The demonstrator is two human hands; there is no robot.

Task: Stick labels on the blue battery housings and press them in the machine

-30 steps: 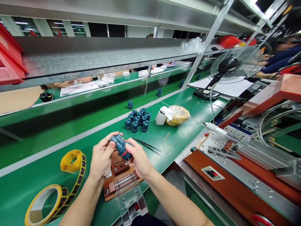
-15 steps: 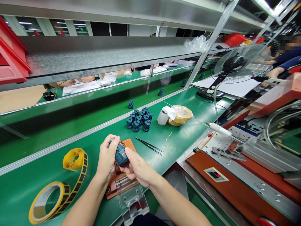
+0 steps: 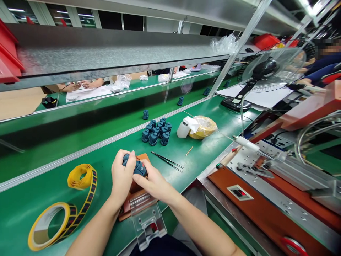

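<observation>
A dark blue plastic housing (image 3: pixel 140 168) is gripped by both hands over the bench. My left hand (image 3: pixel 122 175) wraps its far left end, thumb across the top. My right hand (image 3: pixel 153 182) has its thumb pressed along the near side and fingers around the right end. Beneath them sits a brown fixture (image 3: pixel 127 211) with a hinged clear plastic plate (image 3: pixel 149 224), partly hidden by the hands. Black tweezers (image 3: pixel 167 161) lie to the right. Farther back stands a cluster of similar blue housings (image 3: pixel 156 132). A yellow roll of dark labels (image 3: pixel 51 227) trails a strip at left.
A white bottle (image 3: pixel 183 129) stands beside a plastic-wrapped yellow roll (image 3: pixel 204 127). Nearer lies a thin stick (image 3: pixel 189 150). A black fan (image 3: pixel 237 104) and a machine with metal cylinders (image 3: pixel 298 174) occupy the right. Across the line, a co-worker's hands (image 3: pixel 89 84) rest over white sheets.
Both hands have turned the housing, and my right thumb now lies lower across it. The whole view has shifted slightly. The co-worker's hands across the line show more fully.
</observation>
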